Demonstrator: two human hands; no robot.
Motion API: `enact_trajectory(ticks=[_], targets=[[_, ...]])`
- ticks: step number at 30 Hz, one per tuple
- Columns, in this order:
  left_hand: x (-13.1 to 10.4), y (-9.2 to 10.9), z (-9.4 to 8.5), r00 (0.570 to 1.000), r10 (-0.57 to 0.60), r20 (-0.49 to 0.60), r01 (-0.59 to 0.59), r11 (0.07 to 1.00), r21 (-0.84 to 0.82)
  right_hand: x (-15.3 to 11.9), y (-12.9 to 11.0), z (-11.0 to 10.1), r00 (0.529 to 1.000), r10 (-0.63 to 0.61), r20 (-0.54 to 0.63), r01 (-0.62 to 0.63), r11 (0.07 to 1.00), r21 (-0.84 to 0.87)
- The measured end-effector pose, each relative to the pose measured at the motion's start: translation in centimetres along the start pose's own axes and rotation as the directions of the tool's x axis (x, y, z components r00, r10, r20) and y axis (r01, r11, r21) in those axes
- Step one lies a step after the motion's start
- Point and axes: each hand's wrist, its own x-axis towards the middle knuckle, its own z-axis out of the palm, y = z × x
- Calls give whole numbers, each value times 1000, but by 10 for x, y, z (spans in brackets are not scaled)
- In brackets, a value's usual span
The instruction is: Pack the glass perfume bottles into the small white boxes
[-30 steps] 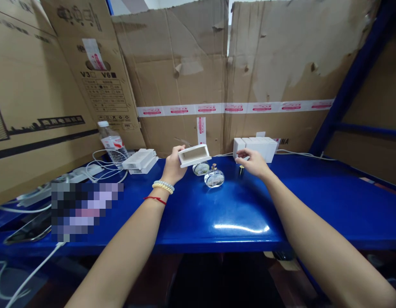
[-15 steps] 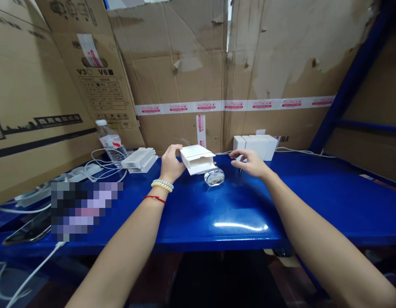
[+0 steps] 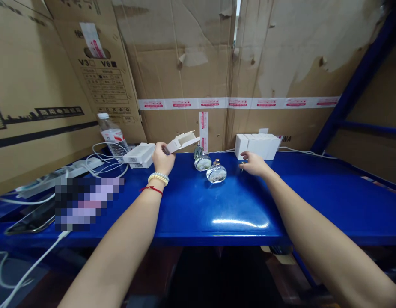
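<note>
My left hand (image 3: 163,159) is closed on a small white carton (image 3: 174,146), tilted with its flap open to the right. To the right of it several clear glass perfume bottles stand on the blue table. The front perfume bottle (image 3: 216,174) has a gold-coloured neck and no cap. Just behind it is a second perfume bottle (image 3: 202,163), partly covering another one (image 3: 198,149). Off to the right, the fingers of my right hand (image 3: 254,163) are curled at the tabletop around something tiny with a gold glint, too small to name.
White boxes (image 3: 262,147) stand in a row behind my right hand. On the left are more white boxes (image 3: 140,155), a water bottle (image 3: 112,134), a power strip (image 3: 72,169), tangled cables and a phone (image 3: 27,218). Cardboard (image 3: 185,64) walls the back; a blue post (image 3: 355,72) rises at right.
My left hand has moved left with the carton, turning it and uncovering the bottles behind. My right hand has lowered to the table, its fingers closing at the tiny thing there.
</note>
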Motion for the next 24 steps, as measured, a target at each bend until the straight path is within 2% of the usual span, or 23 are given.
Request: enact_trajectory(ticks=[4,6,8,10,12,13,15,19,24], targets=[[1,-4,-1,1000,-10,2,9,998,70,4,10,9,996,85,36,-81,991,-111],[1,-4,-1,1000,17,-4,-17,994,104,4,8,9,995,101,-15,-102,988,-116],[0,-5,0,999,34,-21,-31,991,128,1,0,7,991,80,-108,-81,997,3],[0,-7,1,998,40,-42,-34,989,141,-4,-14,3,972,-15,-234,68,973,219],[0,-9,1,997,53,-60,-44,989,143,-11,-32,0,916,-166,-366,311,869,385],[0,-10,2,996,66,-68,-55,988,142,-16,-41,0,879,-215,-427,406,806,431],[0,-12,2,993,96,-75,-85,987,134,-24,-57,3,830,-276,-484,511,724,464],[-1,-9,4,989,135,-59,-127,985,121,-35,-73,14,819,-378,-432,554,718,421],[-4,-4,4,991,136,-11,-133,979,154,-37,-72,20,828,-417,-375,551,731,403]])
